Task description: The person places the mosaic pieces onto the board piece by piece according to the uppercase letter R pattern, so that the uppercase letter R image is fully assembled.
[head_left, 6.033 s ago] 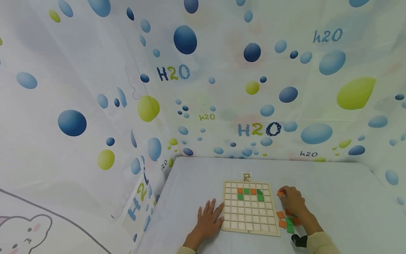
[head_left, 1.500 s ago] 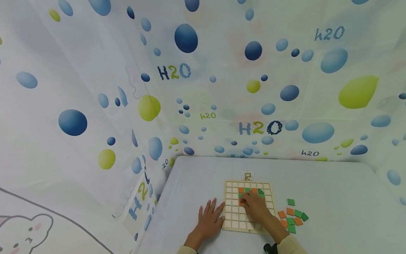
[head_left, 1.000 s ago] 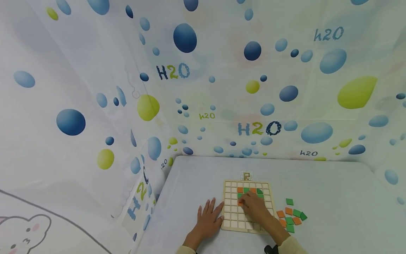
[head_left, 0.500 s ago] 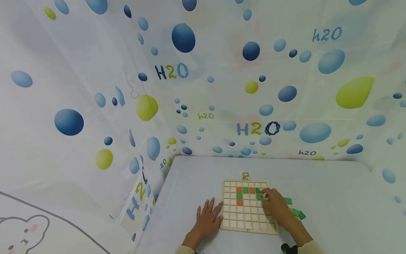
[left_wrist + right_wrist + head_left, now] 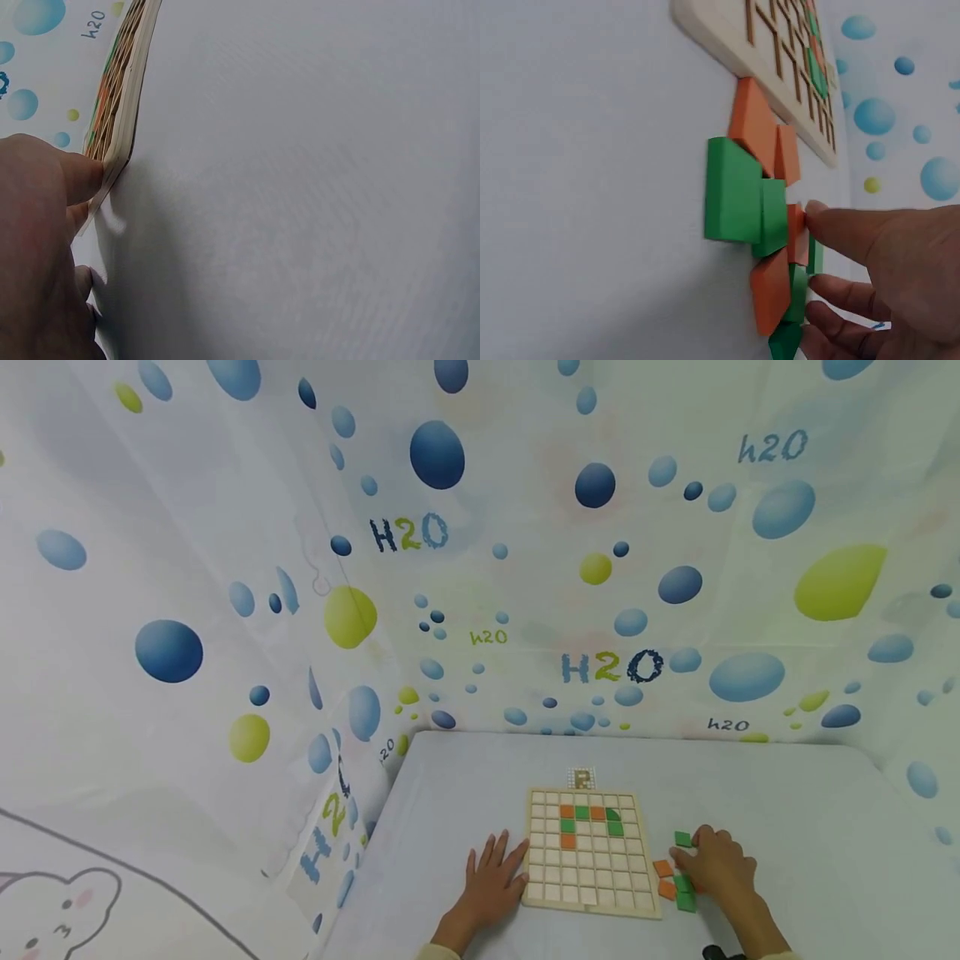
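Observation:
My left hand [image 5: 492,881] lies on the table with fingers spread, its thumb and fingertips against the left edge of a wooden grid board [image 5: 590,908]. The left wrist view shows its thumb on the board's rim [image 5: 135,105]. Orange and green tiles sit in the board's upper cells, among them an orange tile [image 5: 567,841] lowest on the left. To the board's right, my right hand [image 5: 720,864] hovers over loose tiles, thumb and fingers apart. In the right wrist view its thumb tip is at an orange tile [image 5: 796,232], close to green tiles [image 5: 798,292]; contact is unclear.
A small pattern card [image 5: 582,778] lies behind the board. Loose green [image 5: 686,902] and orange tiles [image 5: 667,889] lie by its right edge, several hidden under the right hand. A black object [image 5: 714,952] shows near my right forearm. Printed curtains surround the table.
An orange tile has been set in the board's third row below the green one. My right hand has let go and moved right to the loose tiles. The left hand stays put.

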{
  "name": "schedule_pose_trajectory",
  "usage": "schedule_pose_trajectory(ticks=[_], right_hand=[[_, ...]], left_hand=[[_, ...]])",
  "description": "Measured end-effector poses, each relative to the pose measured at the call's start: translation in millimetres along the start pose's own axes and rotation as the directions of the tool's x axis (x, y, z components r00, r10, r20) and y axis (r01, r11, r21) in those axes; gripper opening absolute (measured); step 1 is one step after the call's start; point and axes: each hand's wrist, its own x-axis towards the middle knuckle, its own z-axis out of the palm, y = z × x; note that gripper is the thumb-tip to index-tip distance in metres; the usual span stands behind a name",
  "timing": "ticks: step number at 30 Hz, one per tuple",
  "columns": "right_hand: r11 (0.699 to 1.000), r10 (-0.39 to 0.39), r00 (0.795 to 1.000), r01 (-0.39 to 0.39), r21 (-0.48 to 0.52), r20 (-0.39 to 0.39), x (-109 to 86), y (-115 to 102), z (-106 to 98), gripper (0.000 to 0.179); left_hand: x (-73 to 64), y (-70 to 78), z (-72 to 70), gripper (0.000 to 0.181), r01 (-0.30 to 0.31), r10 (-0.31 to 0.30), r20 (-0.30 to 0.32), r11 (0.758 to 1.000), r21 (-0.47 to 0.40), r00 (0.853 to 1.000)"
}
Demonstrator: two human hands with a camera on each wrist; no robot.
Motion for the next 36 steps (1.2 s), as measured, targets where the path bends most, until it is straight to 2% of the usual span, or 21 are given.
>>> schedule_pose_trajectory(ticks=[7, 13, 19, 22, 30, 36], right_hand=[[1.000, -0.009, 0.999, 0.009, 0.007, -0.036, -0.3, 5, 5, 0.043], [0.999, 0.010, 0.998, -0.008, 0.038, -0.062, 7.3, 6, 14, 0.048], [0.996, -0.051, 0.991, 0.060, 0.065, -0.122, 13.0, 3, 21, 0.039], [0.992, -0.069, 0.990, 0.081, 0.095, -0.122, 14.2, 2, 22, 0.035], [0.985, -0.121, 0.979, 0.139, 0.099, -0.165, 13.6, 3, 23, 0.039], [0.982, -0.147, 0.979, 0.162, 0.099, -0.140, 22.4, 0, 24, 0.030]], left_hand=[[-2.1, 3.8, -3.9, 0.056, 0.027, -0.027, 0.033, 0.999, 0.017, 0.999], [-2.0, 1.3, -0.6, 0.055, 0.008, -0.008, 0.014, 1.000, 0.004, 1.000], [-1.7, 0.9, -1.0, 0.056, 0.014, -0.014, 0.007, 1.000, 0.000, 1.000], [-1.4, 1.8, -2.4, 0.056, 0.021, -0.021, 0.014, 1.000, 0.010, 1.000], [-0.2, 4.8, -3.3, 0.056, 0.045, -0.046, 0.029, 0.999, 0.028, 0.999], [-1.5, 8.1, -5.8, 0.056, 0.053, -0.054, 0.035, 0.998, 0.021, 0.998]])
